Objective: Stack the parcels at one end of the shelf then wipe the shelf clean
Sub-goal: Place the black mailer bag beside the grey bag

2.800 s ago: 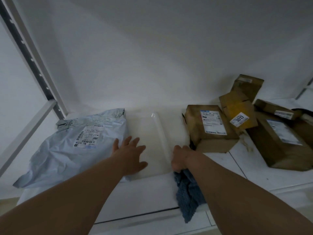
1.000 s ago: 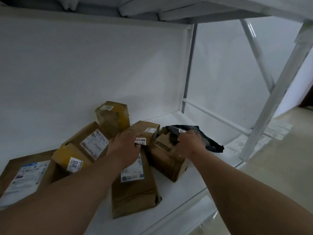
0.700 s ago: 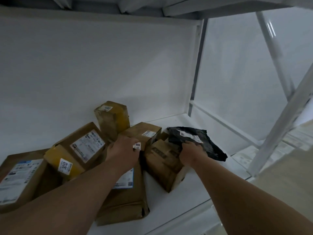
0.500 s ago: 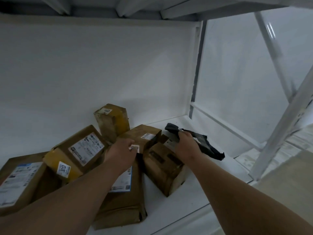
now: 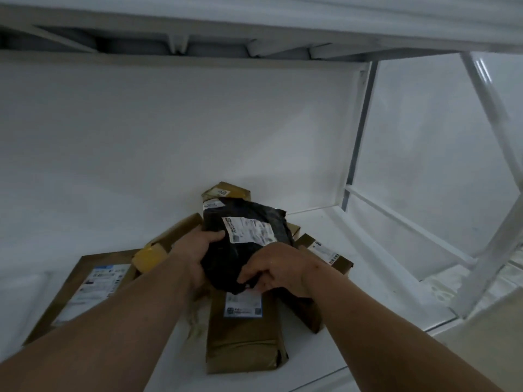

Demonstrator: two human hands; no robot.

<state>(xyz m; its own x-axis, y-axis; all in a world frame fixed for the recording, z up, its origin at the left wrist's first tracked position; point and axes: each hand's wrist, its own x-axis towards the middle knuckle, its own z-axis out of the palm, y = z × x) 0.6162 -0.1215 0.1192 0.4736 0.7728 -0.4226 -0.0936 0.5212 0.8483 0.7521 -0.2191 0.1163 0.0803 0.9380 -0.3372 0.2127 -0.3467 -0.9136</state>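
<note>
A black plastic parcel point(image 5: 240, 241) with a white label is held up above a heap of brown parcels. My left hand point(image 5: 195, 251) grips its left edge and my right hand point(image 5: 274, 267) pinches its lower right corner. Under it lies a long brown parcel point(image 5: 243, 340) pointing toward me. A flat brown box point(image 5: 85, 281) lies at the left, a yellow-taped parcel point(image 5: 150, 254) beside it, a small brown box point(image 5: 226, 190) stands at the back, and another brown box point(image 5: 325, 250) lies at the right. All rest on the white shelf point(image 5: 368, 301).
The white back wall point(image 5: 169, 137) closes the shelf behind the heap. A white upright post point(image 5: 359, 131) and a slanted brace point(image 5: 495, 241) frame the right end. The upper shelf's underside point(image 5: 198, 41) hangs overhead. Bare shelf surface lies to the right of the heap.
My view swung from the shelf's left part to its right end. My right hand took the black parcel from behind the boxes; both hands now hold it lifted over the heap.
</note>
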